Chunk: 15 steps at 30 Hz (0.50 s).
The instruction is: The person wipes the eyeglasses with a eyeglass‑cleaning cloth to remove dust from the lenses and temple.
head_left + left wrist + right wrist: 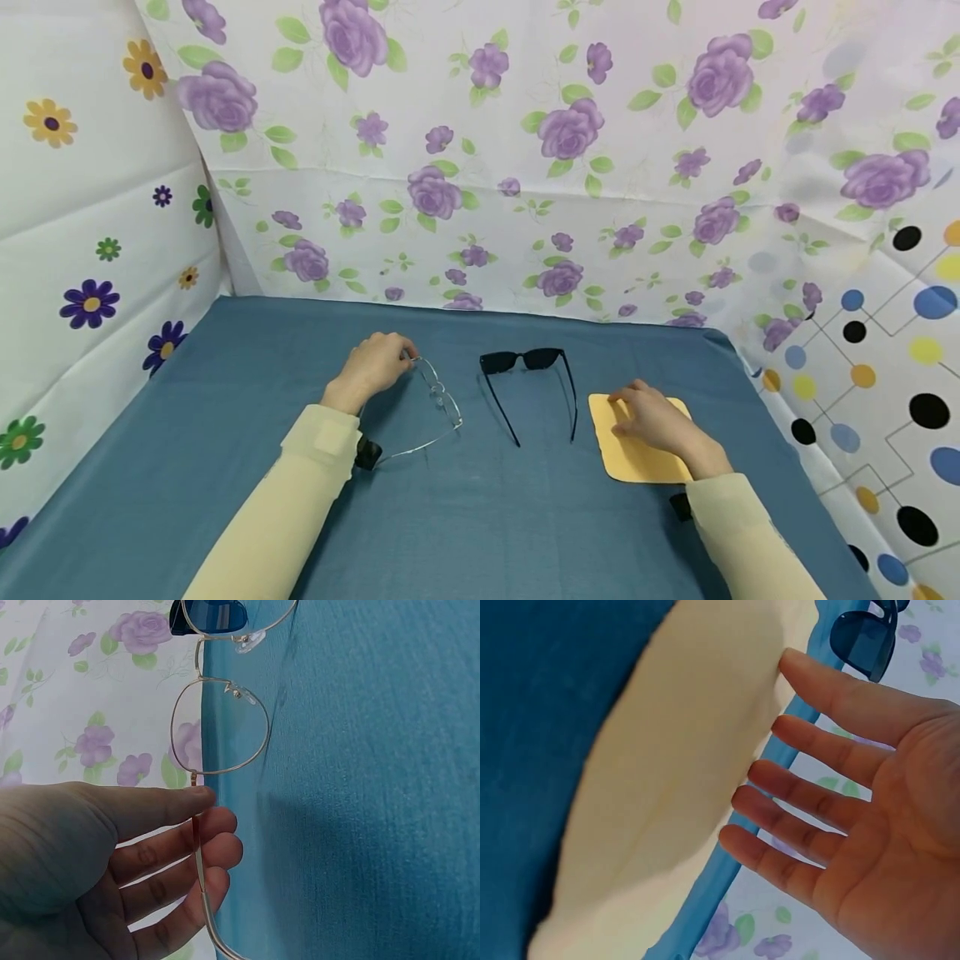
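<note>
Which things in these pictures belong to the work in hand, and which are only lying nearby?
Likely in the work:
Clear glasses, held by the left hand
Yellow cloth, with the right hand at it

Apparently only lying nearby:
Black sunglasses, touched by neither hand
Blue table covering, spread underneath

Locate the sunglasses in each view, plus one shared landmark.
Head: sunglasses just right of centre, below mid-height.
Left wrist: sunglasses at the top edge, slightly left of centre.
Right wrist: sunglasses at the top edge, towards the right corner.
Shared landmark: blue cloth in all three.
</note>
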Available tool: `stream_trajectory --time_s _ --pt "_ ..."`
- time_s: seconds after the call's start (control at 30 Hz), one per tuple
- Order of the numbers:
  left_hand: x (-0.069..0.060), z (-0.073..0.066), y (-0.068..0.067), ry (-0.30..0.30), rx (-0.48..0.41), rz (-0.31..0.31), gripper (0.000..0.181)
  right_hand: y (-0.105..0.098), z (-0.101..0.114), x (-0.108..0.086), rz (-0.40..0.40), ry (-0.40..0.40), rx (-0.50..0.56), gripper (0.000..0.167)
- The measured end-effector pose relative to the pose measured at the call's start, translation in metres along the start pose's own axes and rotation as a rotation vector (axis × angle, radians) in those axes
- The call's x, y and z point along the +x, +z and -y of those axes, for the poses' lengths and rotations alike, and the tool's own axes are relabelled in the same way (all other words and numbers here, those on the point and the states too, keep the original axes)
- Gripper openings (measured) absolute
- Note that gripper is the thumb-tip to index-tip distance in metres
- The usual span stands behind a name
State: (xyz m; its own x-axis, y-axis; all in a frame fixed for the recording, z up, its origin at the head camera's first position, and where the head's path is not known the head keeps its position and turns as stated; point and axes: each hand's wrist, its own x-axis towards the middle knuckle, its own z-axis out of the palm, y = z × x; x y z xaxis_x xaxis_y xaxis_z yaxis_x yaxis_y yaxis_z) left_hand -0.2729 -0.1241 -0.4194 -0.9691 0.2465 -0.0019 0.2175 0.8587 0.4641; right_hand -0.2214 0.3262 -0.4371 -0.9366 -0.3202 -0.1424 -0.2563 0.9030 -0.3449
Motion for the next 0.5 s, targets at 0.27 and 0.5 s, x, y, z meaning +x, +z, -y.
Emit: stream_trajectory --time_s 0.27,0.5 --pt "-0.001 0.001 0.000 0.006 -0.003 -0.018 0.017 0.005 -0.003 0.003 -0.052 -0.012 0.027 0.027" --pt "-0.003 0.000 -0.002 0.010 -0.001 -0.024 0.017 0.010 -0.007 0.005 -0.106 -0.026 0.031 0.013"
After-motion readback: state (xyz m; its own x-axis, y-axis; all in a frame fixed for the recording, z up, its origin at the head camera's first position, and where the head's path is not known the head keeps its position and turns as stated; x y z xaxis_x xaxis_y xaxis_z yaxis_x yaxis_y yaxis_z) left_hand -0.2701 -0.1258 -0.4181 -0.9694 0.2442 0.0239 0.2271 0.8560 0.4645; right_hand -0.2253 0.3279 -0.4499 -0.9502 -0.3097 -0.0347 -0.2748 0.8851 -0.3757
